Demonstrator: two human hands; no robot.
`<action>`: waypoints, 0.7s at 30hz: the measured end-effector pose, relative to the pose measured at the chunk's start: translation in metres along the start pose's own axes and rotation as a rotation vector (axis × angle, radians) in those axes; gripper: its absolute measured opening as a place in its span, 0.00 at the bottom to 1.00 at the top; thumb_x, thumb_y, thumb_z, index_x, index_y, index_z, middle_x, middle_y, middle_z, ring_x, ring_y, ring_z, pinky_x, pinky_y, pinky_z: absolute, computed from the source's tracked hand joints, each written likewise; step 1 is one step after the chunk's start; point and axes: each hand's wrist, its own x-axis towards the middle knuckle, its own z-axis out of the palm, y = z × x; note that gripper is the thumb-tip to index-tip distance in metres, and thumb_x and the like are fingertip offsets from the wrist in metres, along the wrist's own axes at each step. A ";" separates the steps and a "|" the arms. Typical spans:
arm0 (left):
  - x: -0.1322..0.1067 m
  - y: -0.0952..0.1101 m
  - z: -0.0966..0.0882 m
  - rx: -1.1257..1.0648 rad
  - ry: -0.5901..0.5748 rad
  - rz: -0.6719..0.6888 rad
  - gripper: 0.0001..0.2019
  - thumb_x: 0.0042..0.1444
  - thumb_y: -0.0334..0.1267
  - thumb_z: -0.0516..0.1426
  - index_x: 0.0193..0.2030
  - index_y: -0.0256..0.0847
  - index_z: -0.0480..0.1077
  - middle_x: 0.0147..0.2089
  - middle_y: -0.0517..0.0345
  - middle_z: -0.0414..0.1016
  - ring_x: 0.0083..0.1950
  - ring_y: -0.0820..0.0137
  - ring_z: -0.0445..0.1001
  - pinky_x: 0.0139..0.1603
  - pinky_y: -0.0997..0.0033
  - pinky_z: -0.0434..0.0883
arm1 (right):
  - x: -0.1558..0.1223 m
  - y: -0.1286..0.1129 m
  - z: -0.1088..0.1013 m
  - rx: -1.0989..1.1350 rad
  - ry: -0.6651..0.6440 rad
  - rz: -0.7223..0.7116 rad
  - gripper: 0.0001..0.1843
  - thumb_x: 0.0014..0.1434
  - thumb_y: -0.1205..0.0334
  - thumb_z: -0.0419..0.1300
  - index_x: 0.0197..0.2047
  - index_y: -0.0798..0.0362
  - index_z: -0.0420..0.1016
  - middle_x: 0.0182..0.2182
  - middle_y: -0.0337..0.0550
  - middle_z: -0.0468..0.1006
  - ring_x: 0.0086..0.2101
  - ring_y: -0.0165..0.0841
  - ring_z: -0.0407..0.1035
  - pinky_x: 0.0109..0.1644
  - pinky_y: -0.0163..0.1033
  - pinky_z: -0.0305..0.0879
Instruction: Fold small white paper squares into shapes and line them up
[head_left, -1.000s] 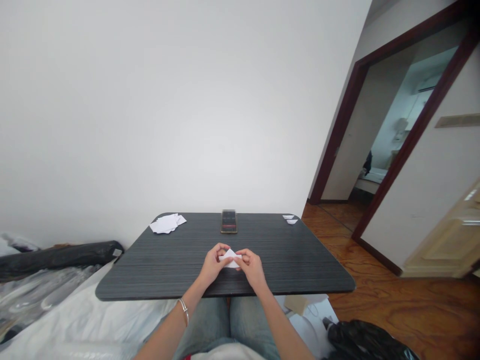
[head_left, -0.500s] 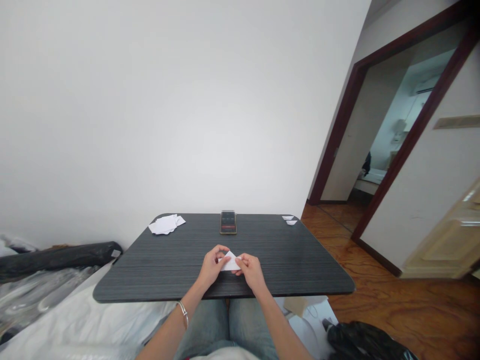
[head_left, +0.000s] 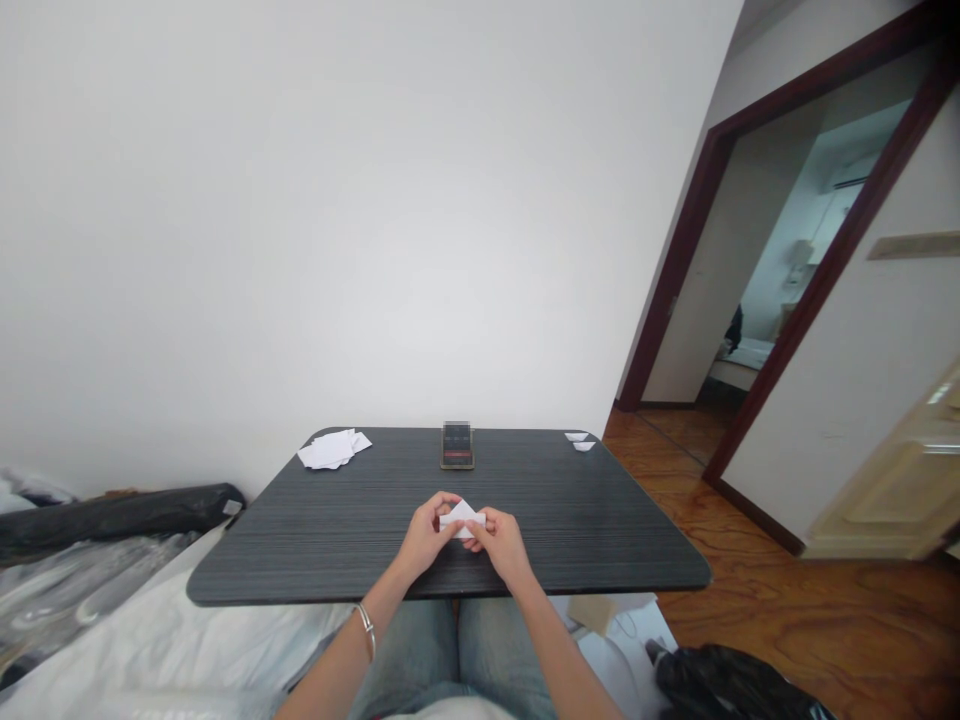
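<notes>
Head view: folded paper [head_left: 463, 509] in both hands [head_left: 424, 535] [head_left: 505, 546]

Holds a small folded white paper [head_left: 463, 510], with a peak pointing away, pinched between left hand [head_left: 424, 534] and right hand [head_left: 502, 541]; has both hands over the near part of a dark table [head_left: 322, 545]; wears a silvery bracelet [head_left: 367, 622] on the left wrist; shows jeans [head_left: 487, 645] below the near edge; faces a white wall [head_left: 375, 220]; has a phone [head_left: 457, 447] by the table's far edge; has a pile of white papers [head_left: 330, 450] at the far left corner; has two small paper shapes [head_left: 583, 446] near the far right corner; shows a black bag [head_left: 727, 682] low on the right and a black roll [head_left: 127, 515] on the left.
</notes>
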 end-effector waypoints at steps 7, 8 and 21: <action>0.000 0.004 0.000 -0.043 -0.040 0.011 0.13 0.47 0.38 0.57 0.39 0.36 0.65 0.27 0.60 0.69 0.27 0.73 0.68 0.29 0.76 0.63 | 0.000 0.001 0.000 0.027 0.007 -0.020 0.16 0.48 0.51 0.58 0.25 0.57 0.70 0.17 0.42 0.75 0.20 0.35 0.71 0.22 0.35 0.65; 0.001 0.004 0.000 -0.060 -0.037 0.011 0.13 0.48 0.39 0.56 0.39 0.36 0.65 0.28 0.60 0.70 0.28 0.73 0.68 0.30 0.75 0.64 | 0.000 0.001 0.000 0.042 0.008 -0.020 0.16 0.48 0.51 0.58 0.25 0.57 0.69 0.18 0.42 0.76 0.20 0.35 0.71 0.22 0.35 0.65; 0.000 0.006 -0.001 -0.086 0.100 0.022 0.10 0.44 0.40 0.59 0.28 0.37 0.63 0.24 0.63 0.67 0.25 0.76 0.66 0.27 0.78 0.63 | -0.003 -0.001 0.000 0.145 0.070 -0.095 0.21 0.49 0.51 0.58 0.43 0.55 0.63 0.20 0.39 0.76 0.20 0.32 0.72 0.22 0.32 0.66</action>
